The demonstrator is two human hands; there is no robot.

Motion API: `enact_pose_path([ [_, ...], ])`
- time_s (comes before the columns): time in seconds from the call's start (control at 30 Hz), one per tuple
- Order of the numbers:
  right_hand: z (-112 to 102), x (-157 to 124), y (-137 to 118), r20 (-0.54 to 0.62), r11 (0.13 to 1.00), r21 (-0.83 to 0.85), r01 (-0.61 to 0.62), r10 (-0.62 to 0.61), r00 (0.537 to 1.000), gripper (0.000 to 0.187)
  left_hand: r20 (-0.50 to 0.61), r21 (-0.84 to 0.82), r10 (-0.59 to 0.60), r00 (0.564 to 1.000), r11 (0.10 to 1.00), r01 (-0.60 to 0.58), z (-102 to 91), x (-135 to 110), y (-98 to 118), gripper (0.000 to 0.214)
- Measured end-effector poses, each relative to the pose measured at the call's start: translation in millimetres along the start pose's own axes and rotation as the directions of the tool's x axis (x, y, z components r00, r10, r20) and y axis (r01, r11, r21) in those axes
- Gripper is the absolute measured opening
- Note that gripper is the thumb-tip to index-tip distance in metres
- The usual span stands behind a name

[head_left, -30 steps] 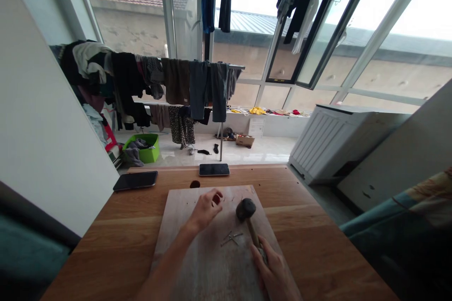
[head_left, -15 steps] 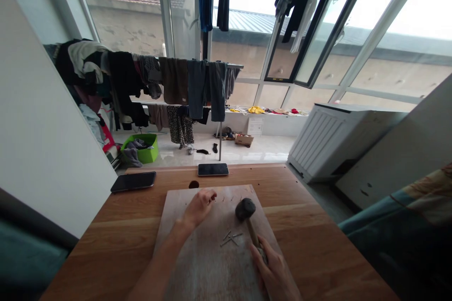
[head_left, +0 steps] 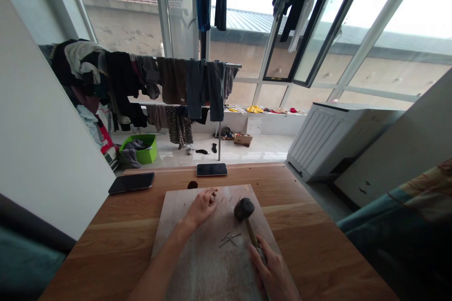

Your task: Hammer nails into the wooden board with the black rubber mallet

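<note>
Here's the mallet (head_left: 251, 230), over the right part of the board (head_left: 205, 263), its head aimed away from the person and its handle slanting back down to the right. That slant is its long axis, far edge to near, leaning a little left at the head. Whether the head touches the wood, I can't tell. The right hand (head_left: 270, 265) is wrapped firmly round the handle. Just left of it, the loose nails (head_left: 228, 238) lie crossed, pointing several ways, while a short row of upright nails (head_left: 231, 199) stands near the far edge. And the left hand (head_left: 201, 208)? At the left end of that row, fingers curled and mostly closed; whether a nail sits between them, I can't tell.

Now the change: a second ago, thumb and finger arched into a wide loop by the row; now that loop has tightened, and the hand sits slightly further left of those nails. Mallet and loose nails keep their places on the board, and the right hand's grip is the same.
</note>
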State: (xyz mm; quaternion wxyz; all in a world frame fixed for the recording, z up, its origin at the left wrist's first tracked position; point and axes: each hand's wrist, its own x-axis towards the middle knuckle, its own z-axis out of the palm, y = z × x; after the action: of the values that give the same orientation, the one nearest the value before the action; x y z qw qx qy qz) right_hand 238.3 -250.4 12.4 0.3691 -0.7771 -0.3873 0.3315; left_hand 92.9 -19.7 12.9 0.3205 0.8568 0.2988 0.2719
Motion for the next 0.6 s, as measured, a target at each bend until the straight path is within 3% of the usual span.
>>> enact_pose_path([
  [0.17, -1, 1, 0, 0.025, 1.0, 0.011, 0.021, -0.022, 0.999, 0.067, -0.096, -0.165, -0.098, 0.991, 0.983, 0.081, 4.0, -7, -7, 0.026],
  [0.37, 1, 8, -27, -0.014, 0.993, 0.073, 0.096, -0.095, 0.995, 0.063, -0.102, -0.165, -0.129, 0.986, 0.98, 0.111, 4.0, -6, -7, 0.021],
  [0.6, 19, 24, -54, -0.003, 0.986, 0.091, 0.142, -0.142, 0.99, 0.064, -0.112, -0.167, -0.134, 0.985, 0.979, 0.115, 5.7, -6, -8, 0.024],
])
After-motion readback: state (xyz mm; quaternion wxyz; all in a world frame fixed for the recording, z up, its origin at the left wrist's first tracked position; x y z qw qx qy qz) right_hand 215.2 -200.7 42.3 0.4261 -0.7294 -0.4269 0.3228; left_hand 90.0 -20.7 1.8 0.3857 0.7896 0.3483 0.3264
